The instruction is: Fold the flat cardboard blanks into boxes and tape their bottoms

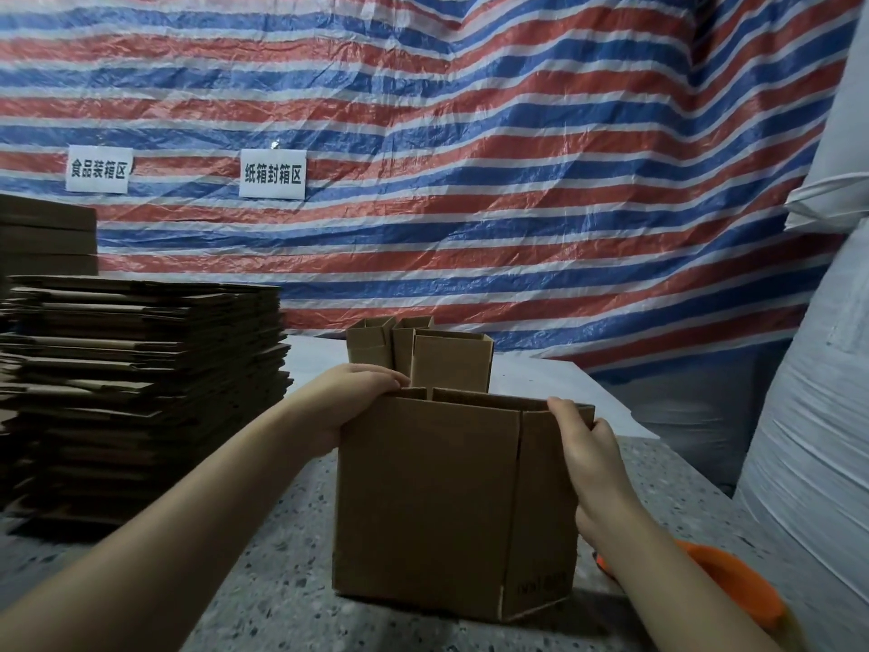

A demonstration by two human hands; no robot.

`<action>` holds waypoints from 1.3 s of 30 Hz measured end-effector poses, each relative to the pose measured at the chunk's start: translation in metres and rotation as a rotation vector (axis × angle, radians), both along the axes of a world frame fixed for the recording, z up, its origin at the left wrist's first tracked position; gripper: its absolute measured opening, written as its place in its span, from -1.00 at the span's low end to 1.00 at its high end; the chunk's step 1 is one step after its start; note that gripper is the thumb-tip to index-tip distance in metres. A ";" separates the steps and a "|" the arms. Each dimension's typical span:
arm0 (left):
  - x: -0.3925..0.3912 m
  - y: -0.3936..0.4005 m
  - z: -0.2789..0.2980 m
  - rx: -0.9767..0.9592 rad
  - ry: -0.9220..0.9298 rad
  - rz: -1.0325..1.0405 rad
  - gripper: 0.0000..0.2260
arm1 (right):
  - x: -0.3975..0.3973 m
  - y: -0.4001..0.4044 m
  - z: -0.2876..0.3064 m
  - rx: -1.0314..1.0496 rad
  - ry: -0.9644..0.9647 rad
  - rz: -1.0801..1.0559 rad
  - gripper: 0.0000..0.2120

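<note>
left hand (pixel 357 397) grip: holds box (pixel 432 501) top edge (upright) | right hand (pixel 588 444) grip: same box

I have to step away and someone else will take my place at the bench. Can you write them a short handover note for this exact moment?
Left hand grips the top left edge of the upright box; right hand grips its top right corner.
The box stands on the speckled table, opened into shape, top flaps not yet folded down; no tape visible on it.
Formed boxes stand behind it.
Stack of flat blanks waits at the left: many left to fold.
An orange object lies by the right forearm, partly hidden.
</note>
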State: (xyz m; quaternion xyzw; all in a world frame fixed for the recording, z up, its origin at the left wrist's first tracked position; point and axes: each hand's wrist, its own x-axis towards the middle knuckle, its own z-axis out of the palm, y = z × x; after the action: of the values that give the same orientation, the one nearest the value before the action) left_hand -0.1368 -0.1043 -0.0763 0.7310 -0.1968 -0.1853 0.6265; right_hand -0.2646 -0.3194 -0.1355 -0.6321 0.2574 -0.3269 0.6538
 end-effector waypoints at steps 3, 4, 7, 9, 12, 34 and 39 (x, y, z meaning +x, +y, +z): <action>-0.012 -0.005 -0.002 -0.053 0.011 0.045 -0.72 | -0.002 0.000 0.004 -0.071 -0.012 0.152 -0.62; -0.015 -0.007 -0.003 -0.064 0.010 0.059 -0.69 | -0.004 0.001 0.006 -0.095 -0.025 0.207 -0.63; -0.022 -0.014 -0.005 -0.136 0.029 0.095 -0.65 | -0.006 -0.006 0.009 -0.163 -0.061 0.373 -0.58; -0.027 -0.017 -0.007 -0.203 0.070 0.103 -0.62 | -0.007 -0.010 0.009 -0.128 -0.078 0.465 -0.59; -0.029 -0.018 -0.013 -0.207 0.073 0.100 -0.64 | -0.006 -0.015 0.004 -0.095 -0.085 0.533 -0.59; -0.027 -0.004 -0.049 -0.403 0.146 -0.157 -0.74 | -0.002 -0.008 -0.024 0.040 -0.233 0.407 -0.34; -0.017 0.004 -0.054 -0.424 0.214 -0.246 -0.70 | 0.000 -0.004 -0.026 0.018 -0.220 0.407 -0.38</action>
State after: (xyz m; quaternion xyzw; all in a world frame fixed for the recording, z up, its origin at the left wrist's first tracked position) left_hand -0.1534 -0.1007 -0.1307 0.5305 -0.2512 -0.2909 0.7556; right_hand -0.2651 -0.3237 -0.1615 -0.6256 0.0546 -0.2530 0.7360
